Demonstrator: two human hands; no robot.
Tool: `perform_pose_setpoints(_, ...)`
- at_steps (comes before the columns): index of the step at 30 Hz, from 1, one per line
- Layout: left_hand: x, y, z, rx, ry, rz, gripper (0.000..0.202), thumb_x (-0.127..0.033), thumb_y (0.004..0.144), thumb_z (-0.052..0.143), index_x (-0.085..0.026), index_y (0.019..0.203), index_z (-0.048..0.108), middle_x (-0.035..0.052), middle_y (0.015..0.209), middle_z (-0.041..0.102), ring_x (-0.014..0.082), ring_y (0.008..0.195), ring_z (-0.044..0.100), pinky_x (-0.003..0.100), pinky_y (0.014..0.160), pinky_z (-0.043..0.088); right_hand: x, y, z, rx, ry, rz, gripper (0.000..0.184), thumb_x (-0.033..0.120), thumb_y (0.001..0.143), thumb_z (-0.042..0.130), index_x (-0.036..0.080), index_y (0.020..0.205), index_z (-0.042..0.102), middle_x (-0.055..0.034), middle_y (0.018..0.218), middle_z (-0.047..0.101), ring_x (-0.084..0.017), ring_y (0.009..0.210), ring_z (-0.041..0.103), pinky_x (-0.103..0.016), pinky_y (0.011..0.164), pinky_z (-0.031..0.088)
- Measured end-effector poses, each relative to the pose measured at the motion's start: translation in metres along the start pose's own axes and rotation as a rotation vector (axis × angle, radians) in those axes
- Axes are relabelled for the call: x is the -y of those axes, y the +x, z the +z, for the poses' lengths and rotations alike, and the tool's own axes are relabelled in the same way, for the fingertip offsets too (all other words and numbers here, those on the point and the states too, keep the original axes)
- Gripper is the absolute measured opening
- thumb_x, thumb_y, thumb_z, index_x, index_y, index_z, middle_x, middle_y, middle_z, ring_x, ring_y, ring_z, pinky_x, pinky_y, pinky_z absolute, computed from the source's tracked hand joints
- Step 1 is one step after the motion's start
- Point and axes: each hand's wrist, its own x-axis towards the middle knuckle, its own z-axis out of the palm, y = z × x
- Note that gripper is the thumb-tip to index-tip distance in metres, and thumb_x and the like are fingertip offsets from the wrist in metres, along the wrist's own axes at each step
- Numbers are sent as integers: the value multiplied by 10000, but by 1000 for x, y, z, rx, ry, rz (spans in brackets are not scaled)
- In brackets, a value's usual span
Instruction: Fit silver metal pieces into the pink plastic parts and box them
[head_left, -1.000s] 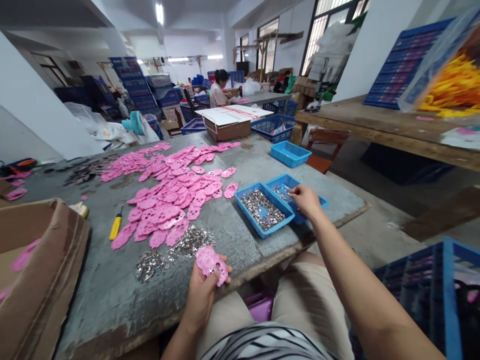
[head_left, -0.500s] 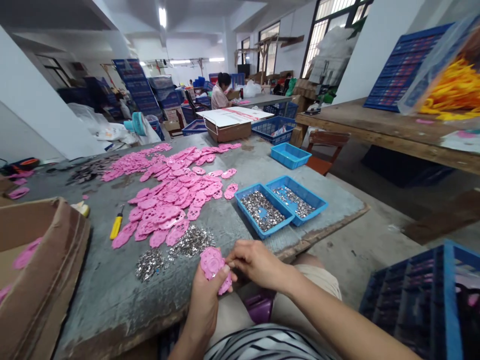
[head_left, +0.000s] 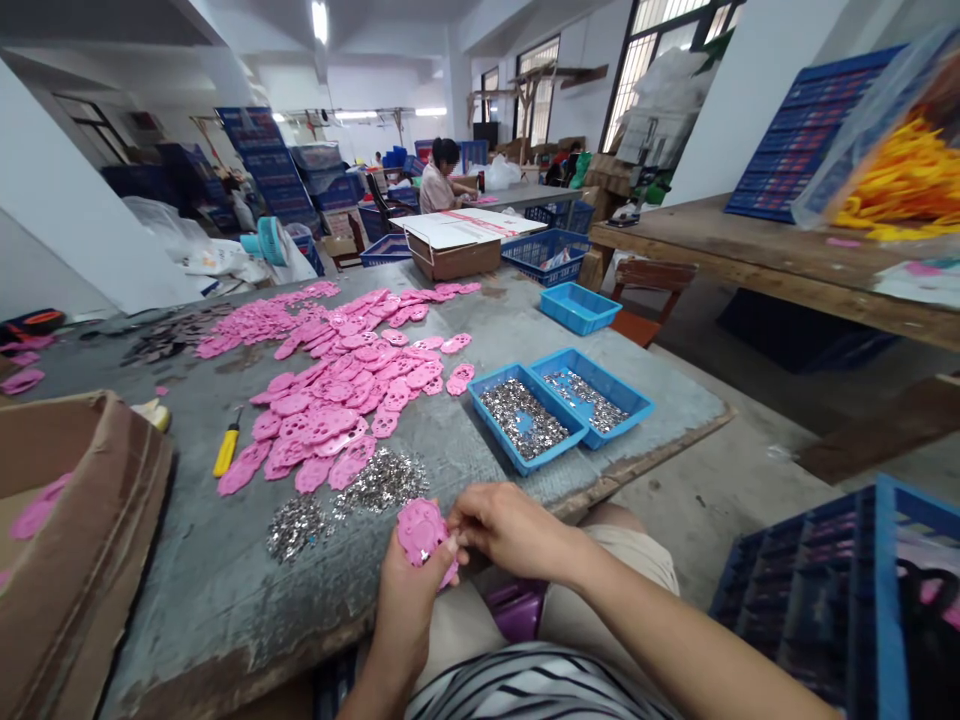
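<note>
My left hand point(head_left: 407, 590) is closed around a pink plastic piece point(head_left: 420, 528), a flat part with a scalloped edge, its thumb pressed on the face. At the right edge of that piece, the fingers of my right hand point(head_left: 499, 525) are pinched together; whatever is between them is too small or hidden to make out. Just beyond my hands, two heaps of small shiny metal parts point(head_left: 386, 478) lie on the grey table point(head_left: 225, 590). Behind these spreads a large pile of similar pink pieces point(head_left: 337, 400).
Two blue trays point(head_left: 556, 453) with metal parts stand right of the pile, a third tray point(head_left: 581, 318) behind. A yellow-handled screwdriver point(head_left: 226, 450) and a cardboard box point(head_left: 139, 480) are at left. A blue crate point(head_left: 885, 590) stands at lower right. Farther back, a person point(head_left: 437, 188) sits working.
The pink piece has tilted and shifted slightly left and down in my left hand. My right fingers stay pinched at its edge. The camera view has moved a little.
</note>
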Motion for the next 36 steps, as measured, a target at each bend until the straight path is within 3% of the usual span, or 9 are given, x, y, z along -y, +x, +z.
perform_pose_setpoints(9,22,15,-15,-39,135,105,589,-323,484,807,-127,1005,615,-2,624,650,126,458,568,220,406,449,-1,3,2,29,177,16,197,4,755,580,175,838,634,21,695,656,-113,670,589,-186,622,381)
perform_pose_setpoints(17,20,11,-14,-88,187,197,448,-294,574,750,-155,969,593,-4,645,662,129,477,592,218,427,465,-1,3,11,-88,138,112,141,43,742,632,173,694,608,12,724,621,-113,679,545,-206,621,357)
perform_pose_setpoints(27,6,8,-5,-110,157,170,464,-287,549,724,-151,963,564,-12,640,648,123,450,559,227,414,446,-13,5,32,-241,356,180,167,75,739,643,176,634,560,27,682,551,-119,696,522,-228,641,365)
perform_pose_setpoints(32,-10,0,4,-137,185,128,412,-256,535,712,-159,906,562,-50,569,596,98,412,512,210,404,421,-13,2,34,-298,435,50,178,84,785,562,182,640,531,-10,787,561,-137,779,548,-268,732,413)
perform_pose_setpoints(36,-14,-1,8,-76,107,166,425,-212,551,708,-168,942,550,-43,660,611,82,452,517,200,423,438,-14,0,32,-371,420,-91,164,170,844,529,190,682,540,-48,916,540,-161,896,538,-309,813,430)
